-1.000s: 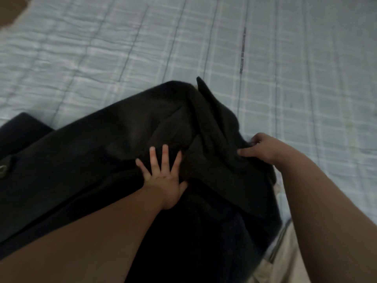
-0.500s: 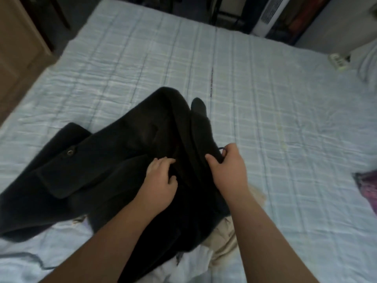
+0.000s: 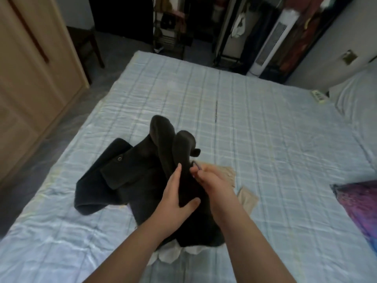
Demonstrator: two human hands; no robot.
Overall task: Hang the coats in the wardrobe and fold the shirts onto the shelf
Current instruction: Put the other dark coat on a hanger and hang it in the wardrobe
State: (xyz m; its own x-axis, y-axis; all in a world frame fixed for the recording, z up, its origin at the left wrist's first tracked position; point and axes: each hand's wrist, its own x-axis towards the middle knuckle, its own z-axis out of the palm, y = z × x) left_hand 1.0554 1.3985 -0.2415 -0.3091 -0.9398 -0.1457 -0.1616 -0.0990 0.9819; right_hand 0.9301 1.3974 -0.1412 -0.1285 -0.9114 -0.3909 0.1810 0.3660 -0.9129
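Note:
A black coat is bunched up in the middle of the light blue checked bed, its collar end raised off the sheet. My left hand grips the raised fold from the left, thumb underneath. My right hand pinches a small thin loop at the coat's collar from the right. Beneath the coat lie a beige garment and a white garment, both mostly hidden.
A light wooden wardrobe stands to the left of the bed. Beyond the far edge are a dark chair, a clothes rack and a white tower fan. A purple cloth lies at the right edge, a pillow at upper right.
My left hand went from lying flat on the coat to gripping it. Both hands came together and lifted the collar end. The view tilted up, showing the room.

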